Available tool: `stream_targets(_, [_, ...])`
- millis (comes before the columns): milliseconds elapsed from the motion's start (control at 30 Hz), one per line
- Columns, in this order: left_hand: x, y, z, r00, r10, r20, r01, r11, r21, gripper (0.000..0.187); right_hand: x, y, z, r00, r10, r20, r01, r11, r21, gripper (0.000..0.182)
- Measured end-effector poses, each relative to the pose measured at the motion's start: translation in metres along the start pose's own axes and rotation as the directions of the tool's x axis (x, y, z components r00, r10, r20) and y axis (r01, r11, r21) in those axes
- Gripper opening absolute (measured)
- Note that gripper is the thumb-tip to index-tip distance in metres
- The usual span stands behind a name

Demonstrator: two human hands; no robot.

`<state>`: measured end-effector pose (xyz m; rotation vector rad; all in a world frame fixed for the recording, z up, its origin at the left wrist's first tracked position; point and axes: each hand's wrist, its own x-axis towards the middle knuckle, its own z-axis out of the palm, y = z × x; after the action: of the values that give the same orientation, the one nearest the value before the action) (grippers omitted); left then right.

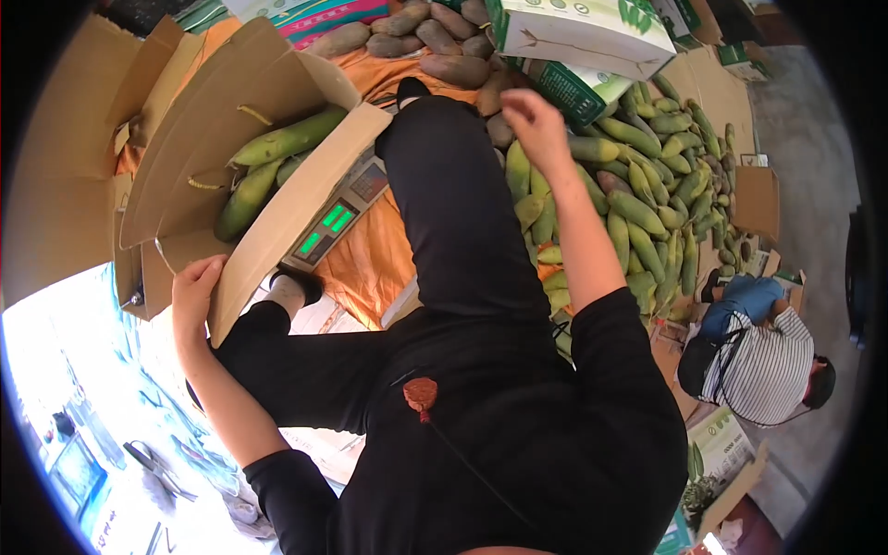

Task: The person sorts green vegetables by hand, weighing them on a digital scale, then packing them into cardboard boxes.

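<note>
An open cardboard box (305,190) stands at the upper left with a few long green radishes (294,139) in it. My left hand (196,285) is at the near corner of its front flap, thumb and fingers pressed on the cardboard edge. Under that flap, a scale (338,217) shows green lit digits. My right hand (536,128) is raised over the pile's left side, fingers apart and slightly bent, with nothing in them. Beside and below it lies a large heap of green radishes (638,222).
Dark reddish-brown roots (453,69) lie on orange cloth at the top. White and green printed cartons (587,35) stand at the upper right. A person in a striped shirt (754,370) is bent over at the far right. Another open cardboard box (65,157) is at the far left.
</note>
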<state>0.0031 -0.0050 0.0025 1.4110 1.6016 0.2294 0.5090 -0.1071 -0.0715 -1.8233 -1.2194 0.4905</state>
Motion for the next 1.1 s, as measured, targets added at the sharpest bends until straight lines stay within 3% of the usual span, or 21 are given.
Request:
stream_targets(33, [0.001, -0.001, 0.000, 1.000, -0.026, -0.006, 0.026, 1.000, -0.017, 0.023, -0.019, 0.031, 0.006, 0.999, 0.033, 0.011, -0.033, 0.999, 0.001, 0.020])
stream_targets(67, [0.001, -0.002, 0.000, 0.998, -0.053, -0.013, 0.053, 0.998, -0.034, 0.023, -0.038, 0.045, 0.008, 0.993, 0.104, 0.056, -0.094, 0.984, -0.154, 0.020])
stream_targets(167, [0.002, -0.003, -0.001, 0.998, -0.054, -0.010, 0.054, 0.998, -0.038, 0.023, -0.102, 0.105, 0.026, 0.904, 0.388, 0.181, -0.364, 0.919, -0.153, 0.020])
stream_targets(267, [0.002, -0.002, 0.000, 0.998, -0.057, -0.011, 0.057, 0.997, -0.050, 0.023, -0.147, 0.130, 0.031, 0.901, 0.399, 0.170, -0.347, 0.898, -0.269, 0.020])
stream_targets(333, [0.001, 0.001, 0.001, 0.998, -0.060, -0.018, 0.059, 0.997, -0.041, 0.023, -0.164, 0.130, 0.028, 0.793, 0.549, 0.266, -0.461, 0.825, -0.328, 0.020])
stream_targets(467, [-0.001, 0.001, 0.001, 0.998, -0.058, -0.028, 0.057, 0.998, -0.042, 0.024, -0.183, 0.147, 0.020, 0.768, 0.579, 0.276, -0.484, 0.805, -0.342, 0.020])
stream_targets(600, [-0.003, 0.006, 0.001, 0.999, -0.022, -0.032, 0.023, 0.999, 0.035, 0.026, -0.191, 0.182, 0.008, 0.783, 0.622, -0.016, -0.571, 0.707, -0.419, 0.029])
stream_targets(667, [-0.001, 0.002, 0.000, 0.998, -0.044, -0.046, 0.045, 0.999, 0.022, 0.026, -0.184, 0.179, 0.002, 0.732, 0.669, -0.126, -0.676, 0.693, -0.251, 0.046])
stream_targets(767, [0.000, -0.003, 0.000, 0.996, -0.046, -0.075, 0.046, 0.999, -0.002, 0.026, -0.166, 0.163, -0.004, 0.684, 0.722, -0.105, -0.727, 0.663, -0.178, 0.071])
stream_targets(900, [-0.002, -0.002, 0.001, 0.996, -0.054, -0.068, 0.049, 0.997, -0.067, 0.025, -0.162, 0.190, 0.008, 0.754, 0.648, -0.105, -0.654, 0.728, -0.204, 0.073])
stream_targets(1000, [-0.003, 0.001, 0.001, 0.997, -0.061, -0.053, 0.058, 0.997, -0.054, 0.025, -0.159, 0.206, 0.015, 0.716, 0.698, -0.023, -0.689, 0.702, -0.181, 0.069])
stream_targets(1100, [-0.004, 0.002, 0.001, 0.997, -0.073, -0.038, 0.071, 0.996, -0.050, 0.025, -0.164, 0.215, 0.024, 0.718, 0.691, -0.082, -0.695, 0.709, -0.119, 0.066])
